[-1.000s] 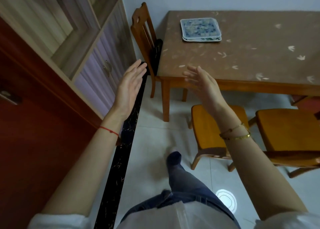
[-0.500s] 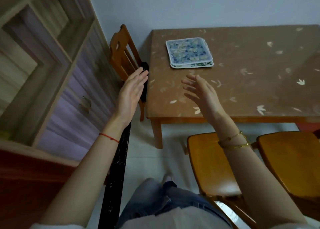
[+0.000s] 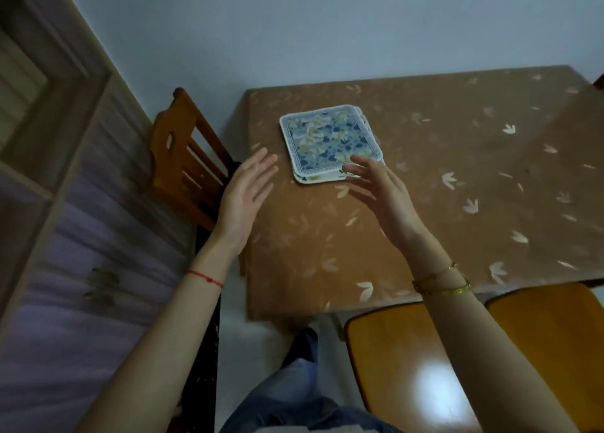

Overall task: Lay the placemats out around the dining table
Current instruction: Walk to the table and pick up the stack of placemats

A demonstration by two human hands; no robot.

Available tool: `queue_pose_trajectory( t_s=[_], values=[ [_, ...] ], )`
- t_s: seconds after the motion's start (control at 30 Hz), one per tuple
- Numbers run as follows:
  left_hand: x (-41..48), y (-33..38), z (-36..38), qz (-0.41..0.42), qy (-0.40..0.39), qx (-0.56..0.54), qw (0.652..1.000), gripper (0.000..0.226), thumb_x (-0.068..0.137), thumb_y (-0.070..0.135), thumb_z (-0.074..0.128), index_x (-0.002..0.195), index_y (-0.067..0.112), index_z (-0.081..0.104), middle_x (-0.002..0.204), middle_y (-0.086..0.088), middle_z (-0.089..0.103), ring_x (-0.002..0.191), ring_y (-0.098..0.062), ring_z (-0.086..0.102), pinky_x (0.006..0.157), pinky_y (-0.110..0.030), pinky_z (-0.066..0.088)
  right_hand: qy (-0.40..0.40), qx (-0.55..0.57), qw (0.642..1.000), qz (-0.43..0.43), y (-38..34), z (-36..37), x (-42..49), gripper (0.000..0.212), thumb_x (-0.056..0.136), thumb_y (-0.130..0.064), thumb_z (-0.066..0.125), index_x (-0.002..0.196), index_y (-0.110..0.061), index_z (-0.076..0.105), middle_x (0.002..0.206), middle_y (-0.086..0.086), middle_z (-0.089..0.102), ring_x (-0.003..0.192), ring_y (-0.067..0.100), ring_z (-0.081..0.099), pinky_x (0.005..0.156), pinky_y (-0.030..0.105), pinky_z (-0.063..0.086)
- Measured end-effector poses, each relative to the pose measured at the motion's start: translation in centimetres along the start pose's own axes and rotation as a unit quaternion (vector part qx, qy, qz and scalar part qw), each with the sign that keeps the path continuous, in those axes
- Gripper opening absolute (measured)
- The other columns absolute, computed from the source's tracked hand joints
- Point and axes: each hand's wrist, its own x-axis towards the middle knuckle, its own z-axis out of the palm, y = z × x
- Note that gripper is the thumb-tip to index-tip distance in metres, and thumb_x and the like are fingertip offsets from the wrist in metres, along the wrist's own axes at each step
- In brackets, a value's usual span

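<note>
Brown dining table [image 3: 425,203] with pale leaf print is filling the right half of the view, its far edge sitting against a pale wall [image 3: 294,24]. Wood-grain shelf unit [image 3: 49,171] is running down the left side. Two orange wooden stools [image 3: 402,367] are sitting side by side at the near edge of the table, just beside each other. An orange wooden chair [image 3: 183,167] is standing at the table's left end, its back facing the shelf unit.

Stack of blue floral placemats [image 3: 327,138] is lying flat near the far left corner of the table, edges slightly offset, lower mats peeking out at the near side. None laid out around the table yet.

Left hand [image 3: 245,197] is hovering over the table's left edge, open, fingers straight and together, palm turned inward, holding nothing, near the stack's left side but apart from it. Right hand [image 3: 382,197] is also open, fingers spread, fingertips [image 3: 354,167] overlapping the stack's near right corner in view; cannot tell if touching. Red string [image 3: 204,277] is sitting on the left wrist, gold bracelets [image 3: 441,285] on the right.
</note>
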Motion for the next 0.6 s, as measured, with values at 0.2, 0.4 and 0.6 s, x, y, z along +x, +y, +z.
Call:
queue_pose_trajectory(
  t_s=[0.2, 0.4, 0.6],
  values=[
    [9.7, -0.7, 1.7, -0.031, 0.012, 0.012, 0.999, 0.039, 0.106, 0.026, 0.038, 0.140, 0.015, 0.051, 0.136, -0.005, 0.063, 0.126, -0.019, 0.060, 0.107, -0.038, 0.047, 0.026, -0.018, 0.999, 0.020, -0.3, -1.3, 9.4, 0.036, 0.091, -0.052, 0.055, 0.115, -0.030, 0.070, 0.117, -0.007, 0.074, 0.110, 0.009, 0.068, 0.090, 0.028, 0.050],
    [17.6, -2.7, 2.7, -0.072, 0.035, 0.052, 0.995, 0.032, 0.104, 0.026, 0.046, 0.132, 0.019, 0.059, 0.124, 0.001, 0.070, 0.117, -0.015, 0.066, 0.099, -0.033, 0.052, 0.052, -0.052, 0.996, 0.041, 0.2, -3.1, 16.5, 0.028, 0.099, -0.044, 0.051, 0.115, -0.028, 0.068, 0.119, -0.004, 0.072, 0.114, 0.016, 0.066, 0.096, 0.033, 0.051],
    [24.3, -7.0, 2.9, -0.139, 0.058, 0.124, 0.981, 0.035, 0.102, 0.028, 0.049, 0.135, 0.018, 0.056, 0.135, -0.004, 0.062, 0.124, -0.019, 0.059, 0.106, -0.039, 0.047, 0.075, -0.139, 0.985, 0.068, 2.8, -6.1, 24.0, 0.035, 0.101, -0.042, 0.050, 0.122, -0.018, 0.063, 0.125, 0.001, 0.065, 0.116, 0.019, 0.061, 0.099, 0.038, 0.050]
  ],
)
